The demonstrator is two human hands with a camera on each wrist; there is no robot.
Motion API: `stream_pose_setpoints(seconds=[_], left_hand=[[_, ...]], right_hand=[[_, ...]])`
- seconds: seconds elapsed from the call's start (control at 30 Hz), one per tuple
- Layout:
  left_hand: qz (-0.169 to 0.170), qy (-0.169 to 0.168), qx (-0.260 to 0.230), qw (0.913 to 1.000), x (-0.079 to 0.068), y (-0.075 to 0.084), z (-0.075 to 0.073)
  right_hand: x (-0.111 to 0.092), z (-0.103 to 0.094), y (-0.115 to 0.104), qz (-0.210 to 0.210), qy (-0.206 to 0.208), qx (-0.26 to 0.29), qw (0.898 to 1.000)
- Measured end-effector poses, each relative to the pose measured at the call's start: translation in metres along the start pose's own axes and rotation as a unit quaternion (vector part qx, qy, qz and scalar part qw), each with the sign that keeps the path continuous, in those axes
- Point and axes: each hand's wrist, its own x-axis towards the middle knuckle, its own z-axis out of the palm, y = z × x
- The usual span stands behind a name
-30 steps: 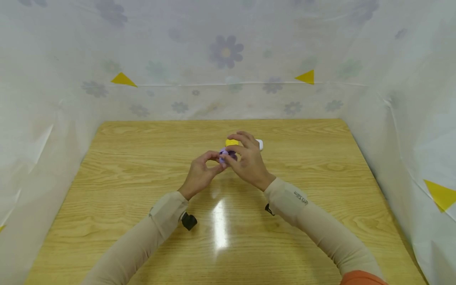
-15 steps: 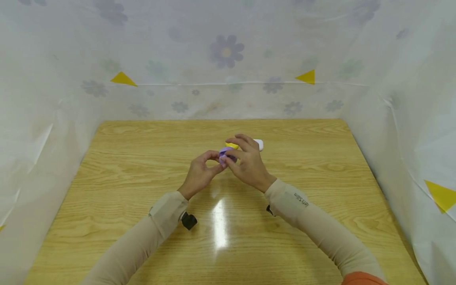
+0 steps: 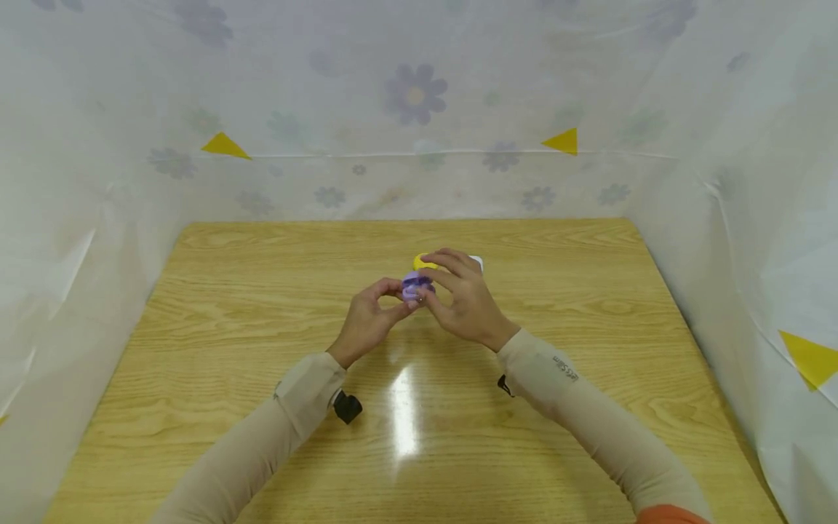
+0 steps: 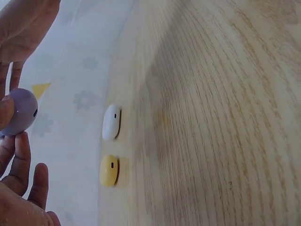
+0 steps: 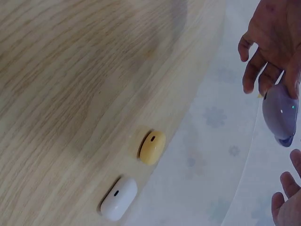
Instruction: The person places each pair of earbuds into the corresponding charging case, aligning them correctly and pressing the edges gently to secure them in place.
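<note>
A purple earbud charging case (image 3: 411, 290) is held up over the table, its lid apparently raised. My left hand (image 3: 368, 320) pinches it between thumb and fingers; in the right wrist view that hand grips the purple case (image 5: 280, 113), which shows a small green light. My right hand (image 3: 468, 302) is close on the case's right side, thumb and index finger spread apart. In the right wrist view, the visible right fingers (image 5: 288, 181) are apart from the case. Whether the right thumb touches it is hard to tell. The case's inside is mostly hidden.
Behind the hands a yellow case (image 4: 109, 170) and a white case (image 4: 111, 122) lie side by side on the wooden table (image 3: 262, 291). Flower-patterned white sheeting (image 3: 419, 182) surrounds the table at the back and sides.
My right hand has drawn slightly to the right, and its thumb has come away from the front of the purple case. More of the case's opening shows. The left hand keeps its place.
</note>
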Motion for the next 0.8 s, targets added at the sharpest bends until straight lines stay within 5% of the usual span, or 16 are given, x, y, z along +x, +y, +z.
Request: stream_pose_setpoints(seconds=[0.27,0.8], left_hand=[[-0.008,-0.001,0.005,1.0000,0.000,0.000,0.000],[-0.026,-0.008,-0.003,0.9996,0.002,0.000,0.002]], right_hand=[[-0.005,-0.004,0.011,0.076,-0.175,-0.068,0.979],[-0.010,0.004,0.015,0.007,-0.084,-0.065,0.994]])
